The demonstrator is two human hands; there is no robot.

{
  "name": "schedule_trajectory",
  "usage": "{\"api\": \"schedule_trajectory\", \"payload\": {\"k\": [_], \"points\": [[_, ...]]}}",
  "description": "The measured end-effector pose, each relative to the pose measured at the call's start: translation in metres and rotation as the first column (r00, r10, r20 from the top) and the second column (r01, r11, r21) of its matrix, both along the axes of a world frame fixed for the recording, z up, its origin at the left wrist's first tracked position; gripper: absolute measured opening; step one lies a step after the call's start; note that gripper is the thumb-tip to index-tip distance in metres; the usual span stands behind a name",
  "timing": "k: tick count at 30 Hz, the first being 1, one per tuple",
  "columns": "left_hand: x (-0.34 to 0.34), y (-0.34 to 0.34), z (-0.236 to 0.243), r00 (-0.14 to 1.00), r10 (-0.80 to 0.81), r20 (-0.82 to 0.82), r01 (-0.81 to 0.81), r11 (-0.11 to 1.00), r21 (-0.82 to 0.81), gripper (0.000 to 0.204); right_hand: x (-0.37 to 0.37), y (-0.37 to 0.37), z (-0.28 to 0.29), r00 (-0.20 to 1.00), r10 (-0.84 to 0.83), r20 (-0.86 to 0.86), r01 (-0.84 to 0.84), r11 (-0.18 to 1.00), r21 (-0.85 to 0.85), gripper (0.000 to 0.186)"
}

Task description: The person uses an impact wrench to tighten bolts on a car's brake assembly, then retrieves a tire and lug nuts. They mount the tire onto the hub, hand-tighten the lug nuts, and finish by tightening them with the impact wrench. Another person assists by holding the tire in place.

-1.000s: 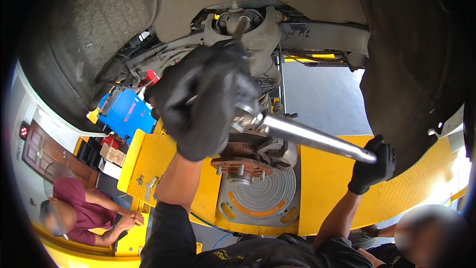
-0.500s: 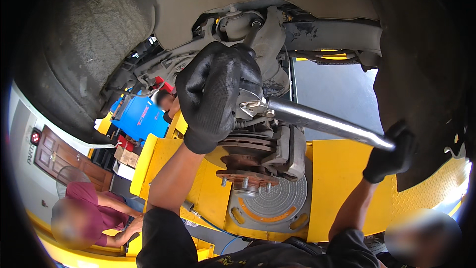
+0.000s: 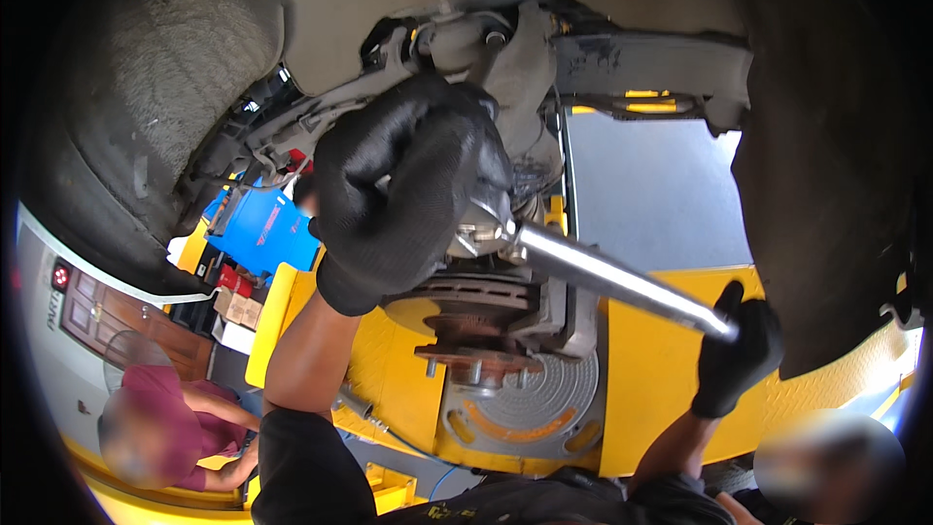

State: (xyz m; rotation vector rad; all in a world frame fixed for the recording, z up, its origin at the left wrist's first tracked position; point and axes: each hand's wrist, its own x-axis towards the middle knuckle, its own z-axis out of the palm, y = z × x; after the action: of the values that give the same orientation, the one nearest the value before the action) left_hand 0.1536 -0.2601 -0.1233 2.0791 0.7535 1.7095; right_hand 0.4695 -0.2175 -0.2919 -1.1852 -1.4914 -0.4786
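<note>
A long chrome wrench (image 3: 622, 279) slants across the middle, below the suspension parts (image 3: 525, 68) in the wheel well. My left hand (image 3: 413, 180), in a black glove, is closed around the head end of the wrench. Its fingers hide most of that head and what it sits on. My right hand (image 3: 741, 350), also black-gloved, is wrapped round the far end of the handle, thumb raised. Just below the wrench are a brake disc (image 3: 466, 301) with a brake caliper (image 3: 575, 316) and a rusty wheel hub (image 3: 476, 362) with studs.
A round grey turning plate (image 3: 544, 394) lies under the hub on a yellow lift platform (image 3: 651, 399). A person in a maroon shirt (image 3: 165, 408) is at lower left; another person (image 3: 826, 467) is at lower right. Dark wheel-arch liners (image 3: 826, 185) flank the work. A blue cabinet (image 3: 260, 228) stands behind.
My right hand and the handle end have moved left and slightly upward. My left hand has shifted a little left and looks larger. The view has also shifted slightly.
</note>
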Motion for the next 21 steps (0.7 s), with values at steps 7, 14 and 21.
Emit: {"api": "schedule_trajectory", "payload": {"k": [7,14,21], "points": [[-0.008,0.009,-0.006,0.998,-0.008,-0.063,0.019,0.986,0.165,0.010,0.022,0.025,0.021,0.987,0.081,0.138,-0.079,0.997,-0.022,0.027],[-0.022,0.010,-0.023,0.986,0.138,-0.092,-0.110,0.961,0.255,0.026,-0.017,-0.020,-0.022,0.990,-0.114,-0.082,0.105,0.989,-0.102,0.033],[-0.006,0.010,-0.002,0.764,0.419,-0.491,-0.067,0.808,0.585,0.050,-0.038,-0.023,-0.040,0.950,-0.249,-0.190,0.232,0.967,-0.110,0.033]]}}
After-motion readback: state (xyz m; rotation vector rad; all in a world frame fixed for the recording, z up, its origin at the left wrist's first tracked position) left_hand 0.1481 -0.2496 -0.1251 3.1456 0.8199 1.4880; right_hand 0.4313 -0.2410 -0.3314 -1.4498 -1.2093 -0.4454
